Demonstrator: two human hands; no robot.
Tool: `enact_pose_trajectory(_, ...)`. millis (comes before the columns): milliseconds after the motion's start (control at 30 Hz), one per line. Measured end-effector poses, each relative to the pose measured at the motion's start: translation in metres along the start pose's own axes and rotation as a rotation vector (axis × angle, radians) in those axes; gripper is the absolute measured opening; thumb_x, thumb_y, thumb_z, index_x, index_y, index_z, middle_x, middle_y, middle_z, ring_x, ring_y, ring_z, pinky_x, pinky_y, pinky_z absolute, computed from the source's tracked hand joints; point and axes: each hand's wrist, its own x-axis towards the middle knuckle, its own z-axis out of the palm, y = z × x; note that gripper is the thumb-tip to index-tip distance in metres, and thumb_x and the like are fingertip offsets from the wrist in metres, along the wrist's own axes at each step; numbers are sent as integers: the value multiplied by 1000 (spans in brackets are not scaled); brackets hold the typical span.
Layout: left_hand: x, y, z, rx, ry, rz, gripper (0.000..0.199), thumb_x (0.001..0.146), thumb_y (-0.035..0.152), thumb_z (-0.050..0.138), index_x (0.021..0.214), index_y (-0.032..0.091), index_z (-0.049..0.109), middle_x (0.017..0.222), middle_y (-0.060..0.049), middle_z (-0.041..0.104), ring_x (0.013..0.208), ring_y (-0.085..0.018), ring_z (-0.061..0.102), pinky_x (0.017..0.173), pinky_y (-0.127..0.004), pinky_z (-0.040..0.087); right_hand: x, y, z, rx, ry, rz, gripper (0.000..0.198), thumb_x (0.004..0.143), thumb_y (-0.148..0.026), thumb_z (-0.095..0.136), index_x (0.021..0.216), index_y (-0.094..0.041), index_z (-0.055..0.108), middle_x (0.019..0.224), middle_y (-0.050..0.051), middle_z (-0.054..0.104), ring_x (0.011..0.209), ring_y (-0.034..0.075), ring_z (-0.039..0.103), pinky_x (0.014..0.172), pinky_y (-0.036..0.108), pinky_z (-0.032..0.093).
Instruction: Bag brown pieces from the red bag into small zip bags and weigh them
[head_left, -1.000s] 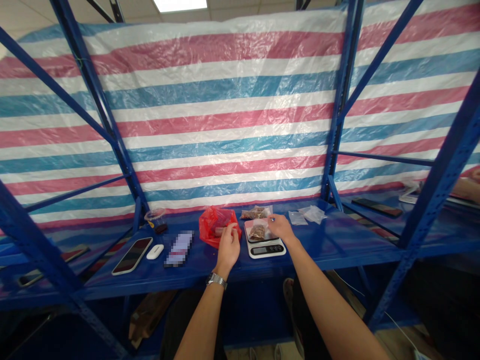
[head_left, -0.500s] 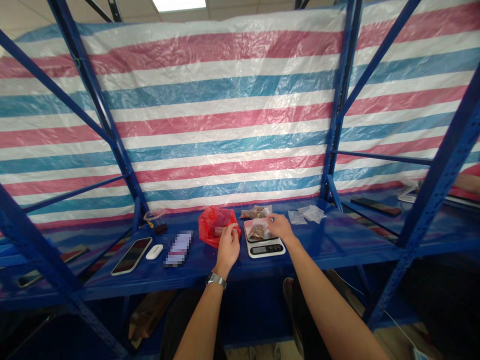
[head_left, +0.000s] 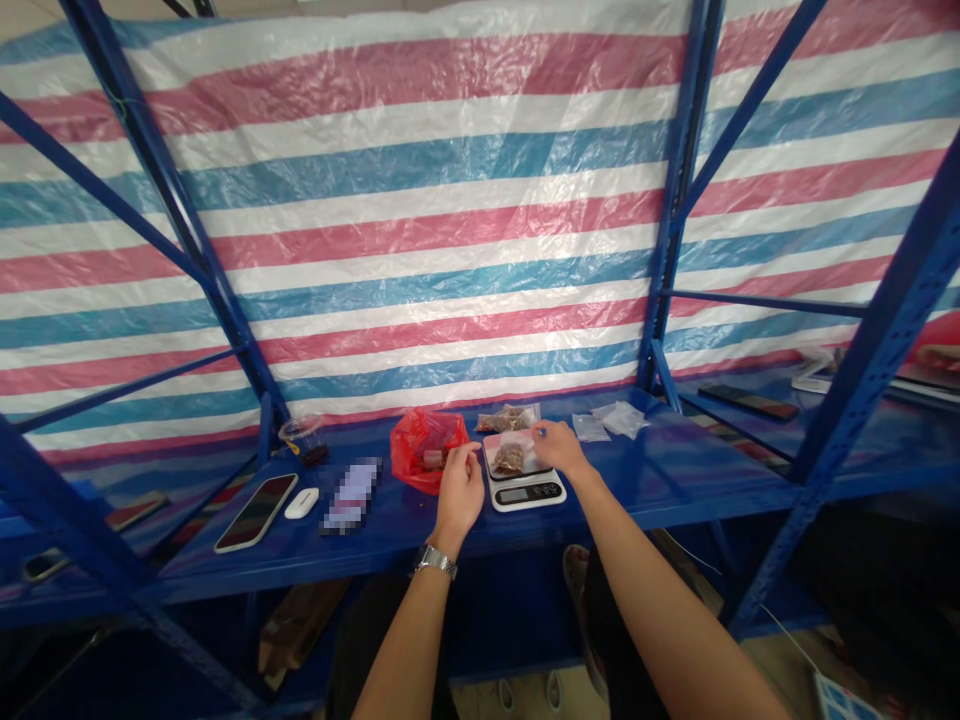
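A clear plastic bag [head_left: 509, 458] with small brown pieces inside lies on the pan of a white kitchen scale [head_left: 504, 497]. My right hand [head_left: 559, 447] is closed in a pinch on the bag's upper right end. Just left of the scale is my left hand [head_left: 460, 490], with its fingers drawn together; whether anything is between them I cannot make out. Beside it stands an open red plastic bag [head_left: 405, 455] with brownish contents. Behind the scale rests another filled clear bag [head_left: 510, 417].
Flat clear bags [head_left: 619, 420] lie right of the scale. To the left are a phone [head_left: 256, 512], a white case [head_left: 301, 503], a blurred-out object [head_left: 351, 495] and a clear tub [head_left: 304, 438]. Blue rack posts [head_left: 847, 370] flank the shelf. A striped sheet [head_left: 450, 230] hangs behind.
The view has tipped down slightly. My left hand has drawn a little away from the red bag toward the scale. My right hand stays at the clear bag.
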Motion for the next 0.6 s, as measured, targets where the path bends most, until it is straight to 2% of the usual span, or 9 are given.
enact_pose_trajectory(167,-1,15,6,-39,12,8,26,99,20,45,115,22,66,112,-10,68,107,-23,65,101,-40,50,-6,-5,-10,-118,41,36,30,99,-28,52,113,-21,77,102,14,75,107,29,65,97,35,47)
enact_pose_trajectory(400,10,25,12,-49,52,-20,27,97,15,46,114,21,66,112,-8,67,107,-22,64,98,-37,50,-1,-11,-18,-177,-92,31,35,101,-30,49,124,-23,74,100,14,72,108,28,64,95,34,45)
enact_pose_trajectory(500,18,25,16,-50,79,-38,28,95,12,46,112,20,67,108,-8,68,104,-21,65,95,-36,51,5,-14,-16,-188,-129,16,33,100,-31,51,121,-23,75,102,15,70,110,29,63,95,35,44)
enact_pose_trajectory(600,23,22,21,-53,101,-71,29,93,11,47,111,20,67,107,-8,69,101,-21,65,93,-35,52,10,-15,-12,-192,-166,1,28,98,-32,54,110,-23,78,103,14,70,108,30,63,93,38,44)
